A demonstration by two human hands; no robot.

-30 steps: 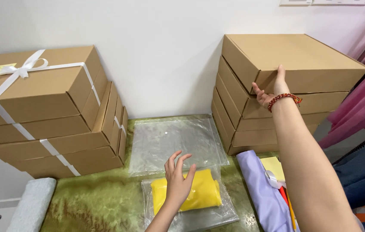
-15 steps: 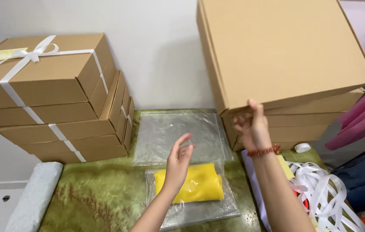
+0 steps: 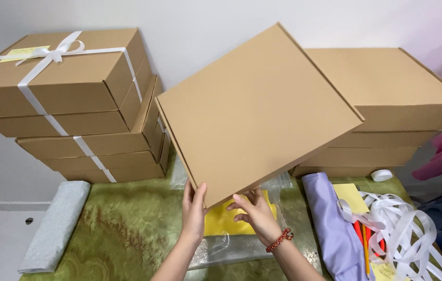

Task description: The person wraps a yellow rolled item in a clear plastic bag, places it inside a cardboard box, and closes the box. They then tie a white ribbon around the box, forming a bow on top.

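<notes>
Both hands grip the flat cardboard box (image 3: 257, 114) at its lower corner; left hand (image 3: 194, 211) and right hand (image 3: 255, 213) fingers closed on it; steadier held level above the yellow packet (image 3: 226, 221).

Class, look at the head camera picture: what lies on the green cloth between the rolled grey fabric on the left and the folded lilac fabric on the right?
In the head view, a yellow garment in a clear plastic bag lies between the rolled grey fabric and the folded lilac fabric, partly hidden by both hands.
</notes>
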